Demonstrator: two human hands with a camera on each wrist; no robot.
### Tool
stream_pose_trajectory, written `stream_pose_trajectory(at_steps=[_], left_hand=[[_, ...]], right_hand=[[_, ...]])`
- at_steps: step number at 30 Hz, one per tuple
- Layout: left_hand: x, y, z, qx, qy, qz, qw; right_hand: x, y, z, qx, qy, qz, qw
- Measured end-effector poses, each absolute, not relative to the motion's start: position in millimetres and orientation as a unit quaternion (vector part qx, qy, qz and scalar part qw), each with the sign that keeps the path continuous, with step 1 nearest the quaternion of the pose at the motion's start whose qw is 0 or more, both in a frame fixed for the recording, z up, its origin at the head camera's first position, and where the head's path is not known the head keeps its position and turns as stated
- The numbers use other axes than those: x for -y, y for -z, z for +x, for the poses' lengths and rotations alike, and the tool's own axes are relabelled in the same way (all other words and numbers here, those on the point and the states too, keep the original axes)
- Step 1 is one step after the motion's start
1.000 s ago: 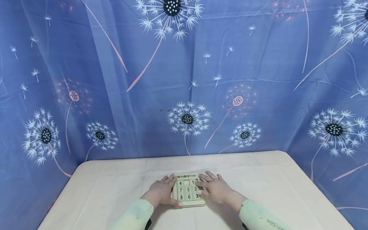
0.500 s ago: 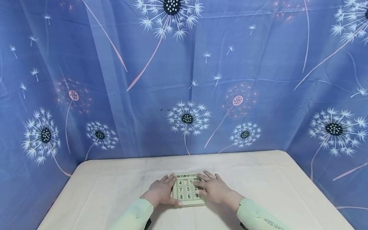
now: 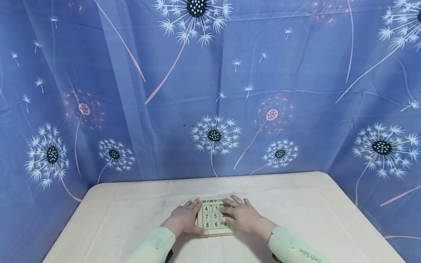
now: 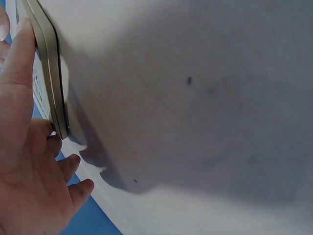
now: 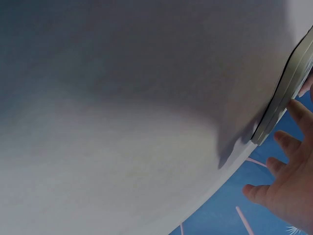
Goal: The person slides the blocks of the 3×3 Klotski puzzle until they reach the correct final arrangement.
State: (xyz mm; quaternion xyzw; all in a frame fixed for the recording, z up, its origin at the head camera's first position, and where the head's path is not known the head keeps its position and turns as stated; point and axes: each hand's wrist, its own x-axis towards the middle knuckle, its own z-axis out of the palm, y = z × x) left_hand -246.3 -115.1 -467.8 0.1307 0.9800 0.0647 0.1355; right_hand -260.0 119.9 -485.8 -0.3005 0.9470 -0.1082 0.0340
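A pale green number sliding puzzle point(image 3: 216, 232) lies flat on the table in the head view, its tiles in a square grid. The top row shows 4 and 1 point(image 3: 216, 208), with 7 and 5 below, then 8 and 6. My left hand point(image 3: 183, 219) holds the puzzle by its left side, thumb on the near corner and fingers at the far corner. Spread over the right column is my right hand point(image 3: 248, 218), a fingertip right at the 1 tile. Its fingers partly cover the 2 and 3 tiles. The left wrist view shows the puzzle's edge point(image 4: 51, 63) beside the thumb.
The cream table point(image 3: 130, 231) extends on both sides of the puzzle. Blue fabric point(image 3: 168, 149) printed with dandelions hangs behind the table and along both sides. Light green sleeves point(image 3: 145, 252) cover the forearms.
The 1 tile has slid left from the right end of the top row to its middle, next to the 4. My right hand has shifted left with it; the left hand has stayed put.
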Motion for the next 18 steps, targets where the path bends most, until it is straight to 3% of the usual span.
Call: stream_pose_trajectory(at_steps=[18], left_hand=[[115.6,469.6,-248.1,-0.979,-0.067,0.132,0.137]], right_hand=[[-114.4,484.6,-259.8,-0.945,0.117,-0.303,0.029]])
